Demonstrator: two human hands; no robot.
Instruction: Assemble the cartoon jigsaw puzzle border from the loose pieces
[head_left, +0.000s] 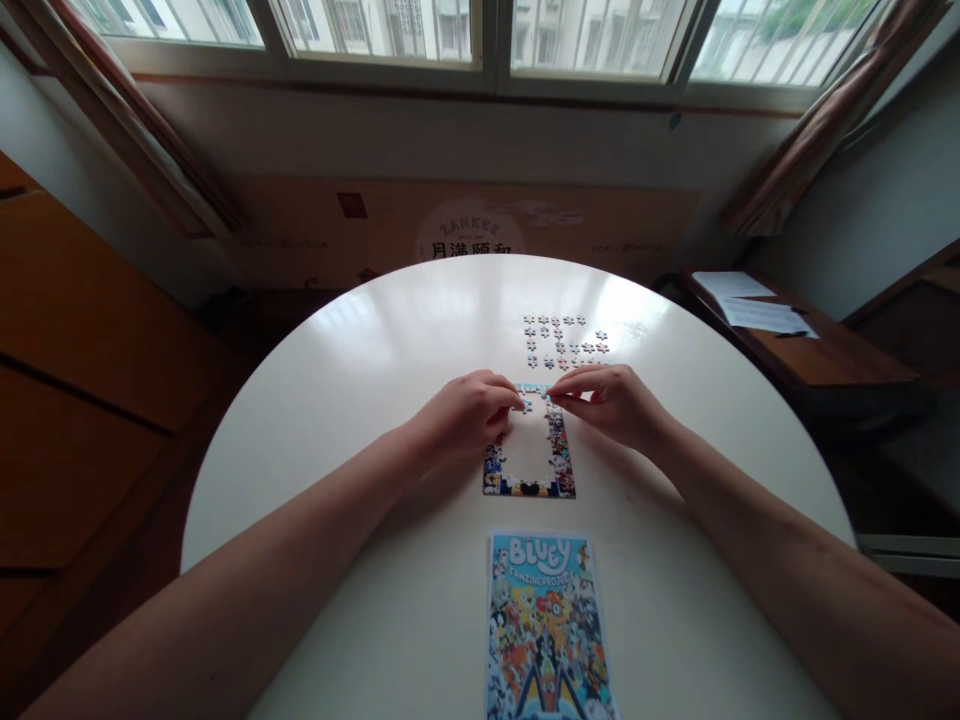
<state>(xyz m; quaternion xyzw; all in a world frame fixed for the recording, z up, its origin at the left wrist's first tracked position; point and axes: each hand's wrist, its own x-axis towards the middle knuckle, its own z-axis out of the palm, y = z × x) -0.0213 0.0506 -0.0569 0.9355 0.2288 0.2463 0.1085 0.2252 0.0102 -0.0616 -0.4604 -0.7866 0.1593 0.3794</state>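
Observation:
A partly joined jigsaw puzzle (561, 450) lies on the white table as an upright rectangular border around a bare middle. My left hand (480, 408) reaches over its upper left side, with fingers closed at a small light-blue puzzle piece (527, 406) just inside the top edge. At the upper right corner, my right hand (606, 400) pinches thumb and forefinger together on a puzzle piece, mostly covered by the fingertips. Loose puzzle pieces (561, 347) are spread in rough rows beyond the right hand. Nearer me lies the colourful reference picture (547, 620) headed "BLUEY".
The round white table (337, 400) has a curved far edge. A wooden side table (840, 350) with papers (765, 314) stands at the right. An orange-brown cabinet (75, 380) is on the left, and a printed cardboard box (285, 220) sits below the windows.

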